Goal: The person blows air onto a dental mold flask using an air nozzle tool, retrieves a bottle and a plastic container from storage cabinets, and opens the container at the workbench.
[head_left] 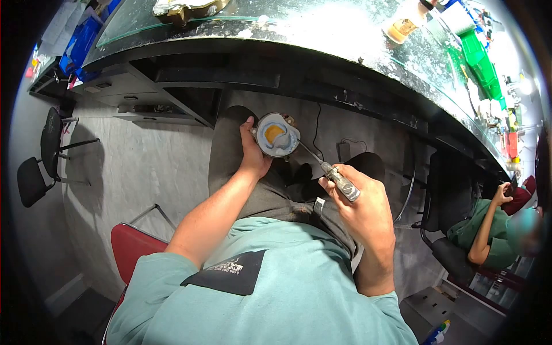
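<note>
My left hand (253, 154) grips the side of a round metal dental flask (292, 122), thumb along its left edge and the other fingers mostly hidden beneath. White plaster (279, 150) fills the flask, with a bluish ring and a yellow-orange patch (272, 134) in the middle. My right hand (363, 202) is closed round the thick grey handle of a hand tool (343, 183) with a long thin metal shaft. The shaft points up and left, and its end reaches the flask's right rim; whether it touches the plaster I cannot tell. Both hands are over my lap.
A plaster-spattered glass-topped bench (276, 29) runs ahead, bearing a brass-coloured flask (185, 12), a jar (401, 29) and a green bin (482, 66). Black chairs (52, 144) stand left, a red chair (133, 248) behind me. Another person (489, 230) sits at right. A cable (317, 129) hangs below.
</note>
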Demonstrator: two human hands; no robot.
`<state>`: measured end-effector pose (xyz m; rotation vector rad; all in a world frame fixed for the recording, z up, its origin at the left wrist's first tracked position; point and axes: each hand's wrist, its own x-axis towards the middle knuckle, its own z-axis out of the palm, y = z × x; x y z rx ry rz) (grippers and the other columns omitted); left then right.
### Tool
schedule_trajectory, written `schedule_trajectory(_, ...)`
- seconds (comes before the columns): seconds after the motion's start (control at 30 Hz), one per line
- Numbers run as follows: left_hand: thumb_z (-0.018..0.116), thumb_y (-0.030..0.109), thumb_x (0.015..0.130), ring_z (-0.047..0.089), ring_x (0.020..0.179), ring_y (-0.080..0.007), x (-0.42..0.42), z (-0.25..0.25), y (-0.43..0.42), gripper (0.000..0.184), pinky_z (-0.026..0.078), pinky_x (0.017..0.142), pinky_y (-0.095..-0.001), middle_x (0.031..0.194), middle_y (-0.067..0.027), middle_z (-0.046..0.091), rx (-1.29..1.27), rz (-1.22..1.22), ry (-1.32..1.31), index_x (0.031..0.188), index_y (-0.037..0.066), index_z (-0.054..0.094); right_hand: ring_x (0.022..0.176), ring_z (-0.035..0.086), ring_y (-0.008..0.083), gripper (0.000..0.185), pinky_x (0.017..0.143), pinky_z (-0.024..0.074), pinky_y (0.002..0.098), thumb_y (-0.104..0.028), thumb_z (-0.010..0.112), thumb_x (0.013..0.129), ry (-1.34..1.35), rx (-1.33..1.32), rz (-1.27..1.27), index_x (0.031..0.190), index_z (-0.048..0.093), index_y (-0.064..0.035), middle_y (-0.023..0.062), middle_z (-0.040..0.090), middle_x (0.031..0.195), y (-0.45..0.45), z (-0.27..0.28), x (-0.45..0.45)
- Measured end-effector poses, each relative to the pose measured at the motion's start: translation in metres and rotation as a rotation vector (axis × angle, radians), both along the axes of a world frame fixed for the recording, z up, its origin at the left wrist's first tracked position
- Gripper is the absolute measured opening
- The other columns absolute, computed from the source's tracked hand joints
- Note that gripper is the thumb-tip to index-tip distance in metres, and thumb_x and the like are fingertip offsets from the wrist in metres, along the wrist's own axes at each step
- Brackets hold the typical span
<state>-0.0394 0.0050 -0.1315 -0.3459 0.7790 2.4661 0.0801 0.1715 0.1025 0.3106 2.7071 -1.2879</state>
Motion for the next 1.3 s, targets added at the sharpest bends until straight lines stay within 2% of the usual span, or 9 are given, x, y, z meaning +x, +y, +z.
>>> schedule_trajectory(0.07,0.027,0.072,0.096,0.063,0.124,-0.0382,-0.001,0.004,-0.001,0.09,0.053,0.1,-0.0542,0.135,-0.024,0.064,0.002,-0.035,0.055,0.141,0.0,0.056,0.085,0.074,0.0348,0.017,0.073,0.0571,0.0399,-0.01,0.074,0.092,0.012,-0.002,-0.008,0.105,0.07,-0.0007,0.0171,0.073,0.094,0.001,0.001,0.0)
schedule_trajectory(0.17,0.026,0.072,0.097,0.063,0.125,-0.0385,0.0,0.016,-0.001,0.089,0.054,0.099,-0.0559,0.136,-0.0247,0.063,0.053,-0.064,0.075,0.14,0.0,0.057,0.084,0.074,0.0347,0.016,0.072,0.0572,0.0396,-0.01,0.074,0.092,0.031,0.011,-0.012,0.105,0.07,-0.0009,0.0171,0.074,0.094,0.002,-0.002,-0.001)
schedule_trajectory(0.27,0.027,0.072,0.098,0.063,0.126,-0.0355,0.002,0.024,-0.003,0.088,0.057,0.096,-0.0535,0.135,-0.0181,0.065,0.095,-0.104,0.026,0.137,0.001,0.06,0.084,0.074,0.0344,0.016,0.071,0.0572,0.0393,-0.01,0.073,0.092,0.022,0.024,-0.009,0.105,0.07,-0.0012,0.0171,0.074,0.094,0.002,-0.003,-0.003)
schedule_trajectory(0.47,0.026,0.08,0.095,0.059,0.131,-0.0369,-0.001,0.023,-0.005,0.095,0.058,0.093,-0.0571,0.134,-0.0184,0.063,0.22,-0.176,-0.012,0.139,0.001,0.058,0.086,0.075,0.0334,0.016,0.073,0.0579,0.0385,-0.008,0.072,0.092,-0.022,0.022,-0.013,0.106,0.07,-0.0011,0.0165,0.075,0.095,0.004,0.004,-0.002)
schedule_trajectory(0.77,0.027,0.083,0.092,0.067,0.117,-0.0457,-0.002,0.025,-0.006,0.097,0.063,0.081,-0.0533,0.132,-0.0238,0.065,0.196,-0.202,-0.019,0.138,0.004,0.059,0.085,0.074,0.034,0.015,0.073,0.0567,0.0399,-0.011,0.072,0.092,-0.052,0.019,0.021,0.104,0.07,-0.0018,0.0163,0.074,0.094,0.004,0.004,0.001)
schedule_trajectory(1.03,0.026,0.083,0.091,0.066,0.118,-0.0464,-0.002,0.021,-0.007,0.097,0.06,0.078,-0.053,0.133,-0.0231,0.064,0.209,-0.213,-0.061,0.138,0.005,0.059,0.081,0.072,0.036,0.015,0.069,0.0549,0.0411,-0.014,0.073,0.093,-0.061,0.036,0.043,0.103,0.07,-0.0033,0.0167,0.072,0.09,0.003,0.003,0.003)
schedule_trajectory(1.13,0.027,0.083,0.092,0.066,0.119,-0.0463,-0.003,0.019,-0.008,0.097,0.06,0.079,-0.0538,0.134,-0.0232,0.064,0.208,-0.219,-0.072,0.139,0.005,0.059,0.081,0.073,0.0349,0.015,0.07,0.0558,0.0404,-0.013,0.073,0.093,-0.034,0.0,0.046,0.103,0.07,-0.0034,0.0163,0.072,0.09,0.004,-0.001,0.005)
schedule_trajectory(1.23,0.027,0.082,0.092,0.065,0.119,-0.0466,-0.003,0.022,-0.007,0.095,0.059,0.083,-0.0555,0.134,-0.0234,0.064,0.188,-0.189,-0.1,0.139,0.005,0.058,0.083,0.078,0.0236,0.02,0.071,0.0579,0.0318,-0.013,0.073,0.095,-0.03,0.023,0.088,0.111,0.072,-0.0005,0.0145,0.077,0.09,0.005,-0.004,0.006)
schedule_trajectory(1.3,0.028,0.081,0.092,0.065,0.119,-0.0471,-0.002,0.028,-0.003,0.095,0.058,0.085,-0.0568,0.134,-0.0235,0.064,0.167,-0.126,-0.141,0.139,0.005,0.058,0.083,0.078,0.0238,0.021,0.071,0.0579,0.0316,-0.013,0.073,0.095,-0.054,0.034,0.104,0.111,0.072,-0.0005,0.0144,0.077,0.091,0.003,0.0,0.005)
